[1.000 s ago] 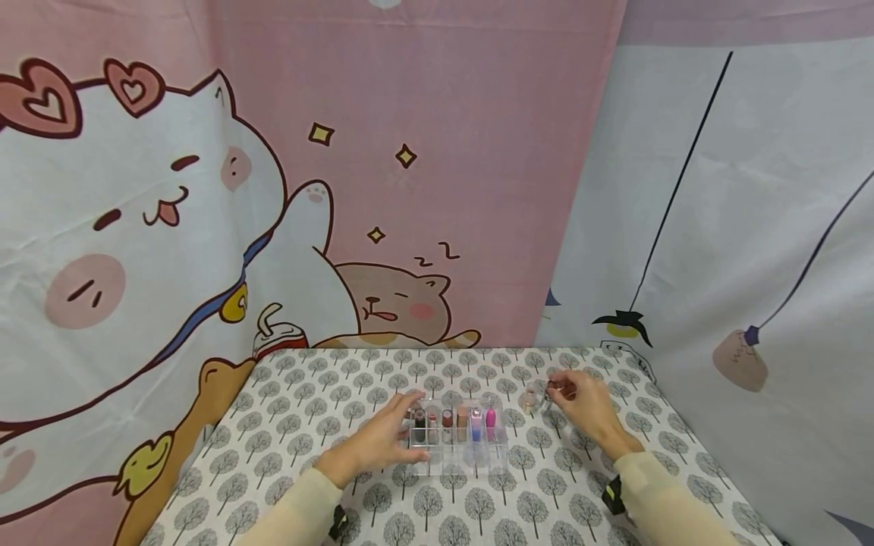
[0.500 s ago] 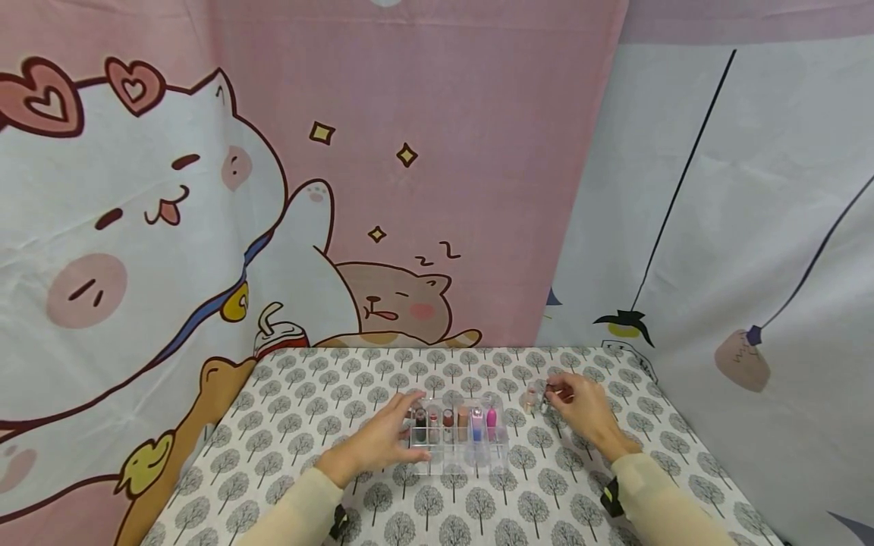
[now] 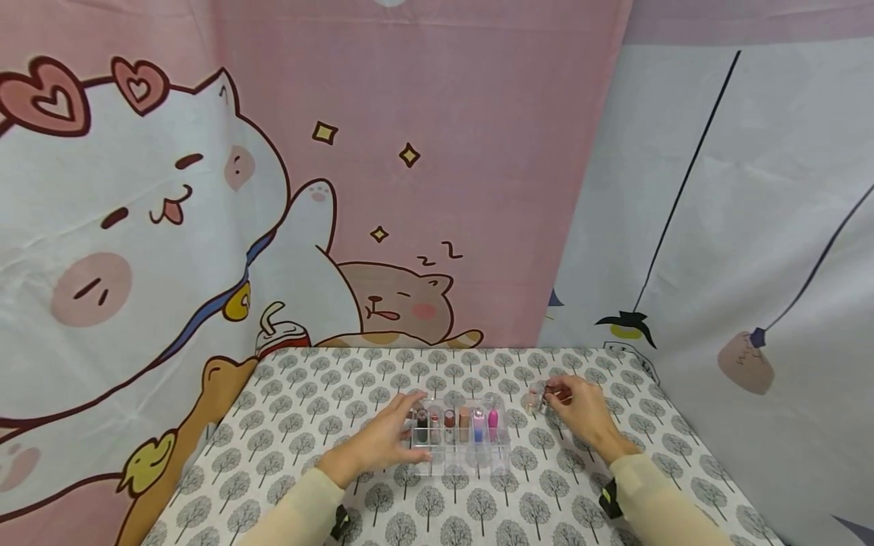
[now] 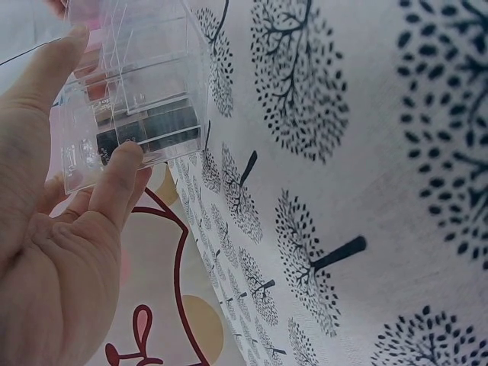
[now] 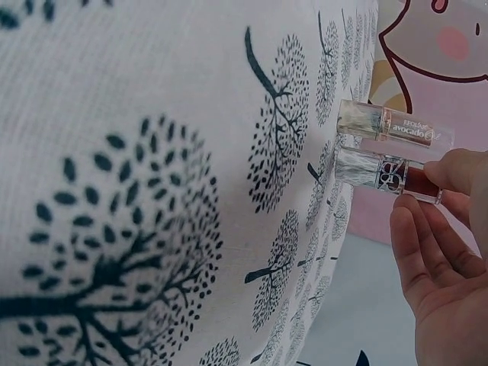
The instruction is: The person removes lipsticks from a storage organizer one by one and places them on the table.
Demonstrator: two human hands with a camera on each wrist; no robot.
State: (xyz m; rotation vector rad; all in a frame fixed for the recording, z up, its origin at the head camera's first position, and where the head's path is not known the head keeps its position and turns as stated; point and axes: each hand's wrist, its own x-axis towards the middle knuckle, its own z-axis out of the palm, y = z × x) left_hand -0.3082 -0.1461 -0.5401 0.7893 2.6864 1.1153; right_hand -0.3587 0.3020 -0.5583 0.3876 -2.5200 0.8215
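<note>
My left hand (image 3: pixel 382 438) holds the left end of a clear plastic lipstick organizer (image 3: pixel 459 459), thumb at the near side and fingers at the far side. Several lipsticks stand in its back row, among them a black one (image 3: pixel 422 426) and a bright pink one (image 3: pixel 493 422). To the right of the organizer, my right hand (image 3: pixel 583 406) pinches the dark red upper end of a lipstick (image 5: pixel 389 174) with a clear, silvery base. This lipstick stands upright on the table. Close beside it is another clear tube (image 5: pixel 393 126) marked "avocado", which the fingers do not hold.
A tree-print cloth covers the table (image 3: pixel 328 485). Behind it hangs a pink cartoon curtain (image 3: pixel 478 152), with a pale curtain (image 3: pixel 785 227) along the right side. The organizer's front compartments show no lipsticks.
The head view has shifted very slightly. My right hand stays at the lipstick with only a small shift of the fingers, and my left hand keeps its hold on the organizer.
</note>
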